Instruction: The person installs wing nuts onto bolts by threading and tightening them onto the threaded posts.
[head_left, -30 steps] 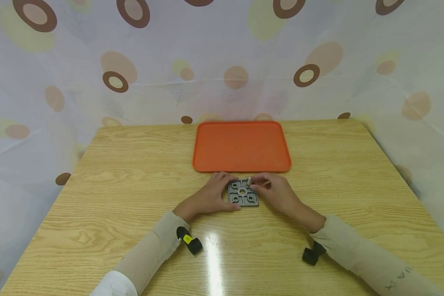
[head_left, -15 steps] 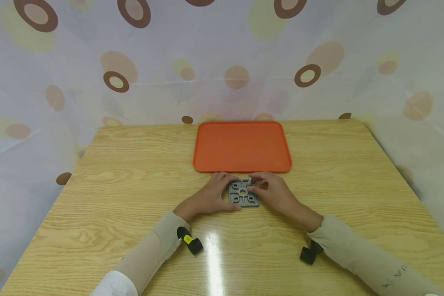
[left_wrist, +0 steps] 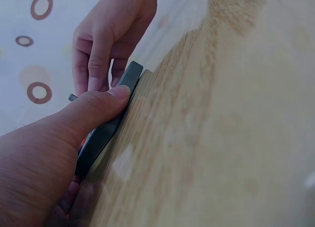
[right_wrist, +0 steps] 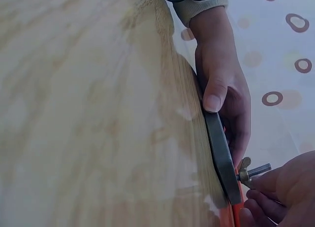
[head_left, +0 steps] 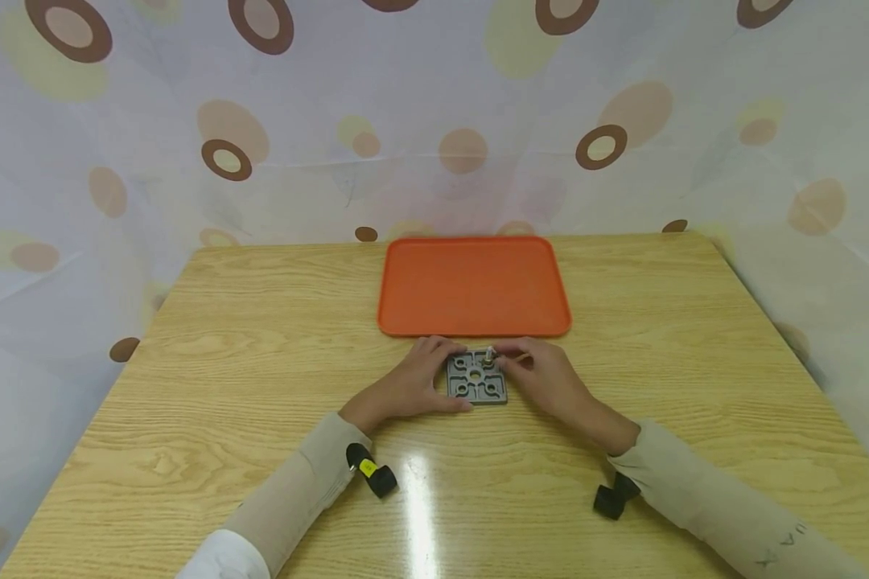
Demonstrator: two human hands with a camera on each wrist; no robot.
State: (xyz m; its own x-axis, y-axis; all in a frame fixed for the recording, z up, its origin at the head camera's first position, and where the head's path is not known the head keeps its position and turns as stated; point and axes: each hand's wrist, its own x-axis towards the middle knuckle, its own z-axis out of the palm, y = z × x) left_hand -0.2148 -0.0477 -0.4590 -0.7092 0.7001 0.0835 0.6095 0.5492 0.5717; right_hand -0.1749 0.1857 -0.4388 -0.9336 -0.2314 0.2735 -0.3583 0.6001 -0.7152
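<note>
A grey square metal plate (head_left: 475, 389) with a round central hole and ringed holes at its corners lies on the table. My left hand (head_left: 405, 388) grips it from the left, thumb on the near edge and fingers at the far edge. From the plate's far right corner a threaded bolt (right_wrist: 261, 170) sticks up, with a brass-coloured wing nut (right_wrist: 244, 171) low on it. My right hand (head_left: 543, 378) has its thumb and index finger at this wing nut, pinching a wing. In the left wrist view, the plate hides most of the wing nut.
An orange tray (head_left: 474, 289) lies just beyond the plate, near the table's far edge. The wooden table (head_left: 275, 322) reaches out to both sides. A patterned cloth (head_left: 405, 96) hangs behind and at the sides.
My right fingers swung left across the wing nut, then came back right, and the nut's wings sit at a different angle. The left hand and plate stay in place.
</note>
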